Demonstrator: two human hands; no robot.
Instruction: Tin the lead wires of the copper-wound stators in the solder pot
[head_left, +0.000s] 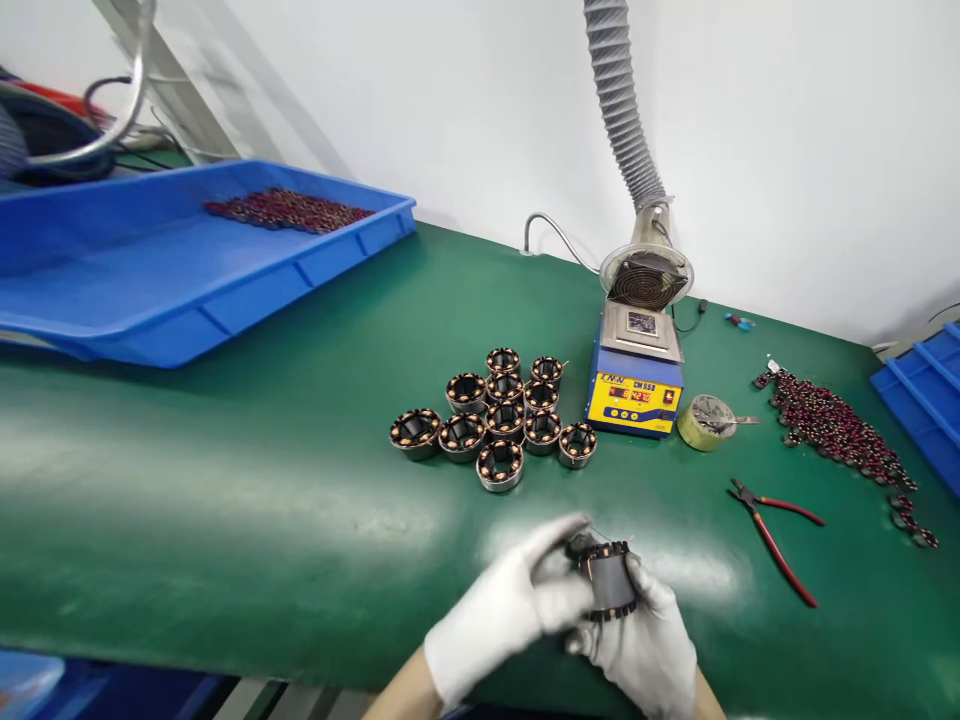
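Note:
Both my hands wear white gloves and meet near the front edge of the green table. A round motor stator (607, 580) with copper windings is between them. My left hand (510, 605) curls its fingers over the stator's left and top side. From the right and below, my right hand (649, 650) cups it. Farther back on the mat stands a cluster of several similar stators (499, 415).
A blue and yellow solder pot (635, 385) sits under a grey fume hose (622, 110). To its right lie a tape roll (706, 422), red-handled pliers (776, 535) and a pile of small dark red parts (840, 430). A blue tray (187, 260) is at back left.

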